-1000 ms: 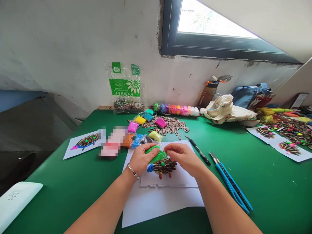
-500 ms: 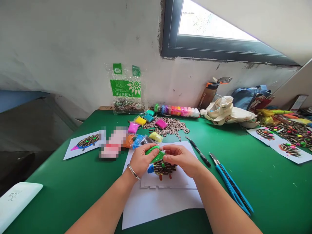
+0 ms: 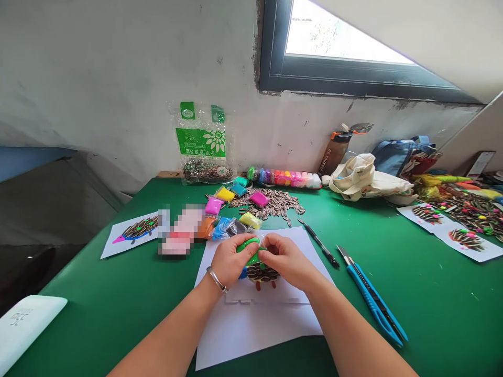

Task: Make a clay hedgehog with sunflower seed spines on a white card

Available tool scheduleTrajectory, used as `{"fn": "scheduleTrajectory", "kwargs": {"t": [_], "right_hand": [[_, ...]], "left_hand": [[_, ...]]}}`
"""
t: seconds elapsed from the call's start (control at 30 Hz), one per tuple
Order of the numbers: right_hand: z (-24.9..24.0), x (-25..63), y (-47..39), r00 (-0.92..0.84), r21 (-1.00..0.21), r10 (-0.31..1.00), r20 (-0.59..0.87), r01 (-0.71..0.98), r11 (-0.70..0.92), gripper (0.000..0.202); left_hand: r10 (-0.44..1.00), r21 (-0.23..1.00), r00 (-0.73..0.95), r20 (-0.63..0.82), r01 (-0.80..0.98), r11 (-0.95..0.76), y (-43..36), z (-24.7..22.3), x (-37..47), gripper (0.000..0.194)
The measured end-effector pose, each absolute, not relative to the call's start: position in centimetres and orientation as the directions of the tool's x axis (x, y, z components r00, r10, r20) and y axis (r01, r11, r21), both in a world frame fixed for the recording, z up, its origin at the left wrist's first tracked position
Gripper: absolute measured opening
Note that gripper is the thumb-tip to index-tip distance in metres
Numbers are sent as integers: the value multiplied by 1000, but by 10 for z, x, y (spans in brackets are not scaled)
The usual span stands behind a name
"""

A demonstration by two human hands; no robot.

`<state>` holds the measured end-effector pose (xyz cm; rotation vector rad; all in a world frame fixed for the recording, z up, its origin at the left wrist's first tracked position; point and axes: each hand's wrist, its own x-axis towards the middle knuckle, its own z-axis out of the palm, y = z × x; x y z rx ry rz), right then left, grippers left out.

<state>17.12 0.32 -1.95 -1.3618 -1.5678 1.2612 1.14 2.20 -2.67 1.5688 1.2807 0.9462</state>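
A small clear packet of green modelling clay (image 3: 250, 247) is held up in front of me. My left hand (image 3: 231, 259) grips its left side, thumb pressed on the green clay. With thumb and fingers pinched together, my right hand (image 3: 285, 257) holds the packet's right edge. Just below lies a hedgehog picture (image 3: 262, 273) with sunflower-seed spines, a blue head, green dots and reddish-brown feet. My hands hide part of it. Under it are white paper sheets (image 3: 251, 335).
Several coloured clay packets (image 3: 225, 195) and loose sunflower seeds (image 3: 281, 203) lie behind my hands. A black pen (image 3: 320, 245) and a blue utility knife (image 3: 371, 296) rest at right. Another hedgehog picture (image 3: 135, 230) is at left, near a white device (image 3: 33, 327).
My right hand's fingers have closed in on the packet's edge and moved slightly left. The left hand still grips the green clay packet. The view has shifted a little.
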Motion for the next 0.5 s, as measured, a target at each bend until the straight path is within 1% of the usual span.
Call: {"fn": "scheduleTrajectory", "kwargs": {"t": [0.13,0.2,0.23,0.3,0.37,0.5], "right_hand": [[-18,172,3,-206,-958,976,-77,285,-15,13],[-18,173,4,-197,-971,979,-55,238,-6,10],[-18,173,4,-198,-978,979,-56,208,-14,12],[-20,174,4,-233,-985,966,-114,151,-79,18],[-21,174,4,-273,-981,945,-180,124,-151,19],[-19,175,4,-282,-980,946,-161,156,-120,16]], "left_hand": [[985,946,168,28,315,-80,24,-26,10,34],[988,947,151,28,311,-75,25,-27,8,36],[989,948,144,29,309,-73,26,-27,8,36],[990,949,136,35,305,-76,26,-27,7,35],[991,949,131,37,307,-76,26,-27,7,34],[989,952,149,19,301,-63,24,-26,9,34]]}}
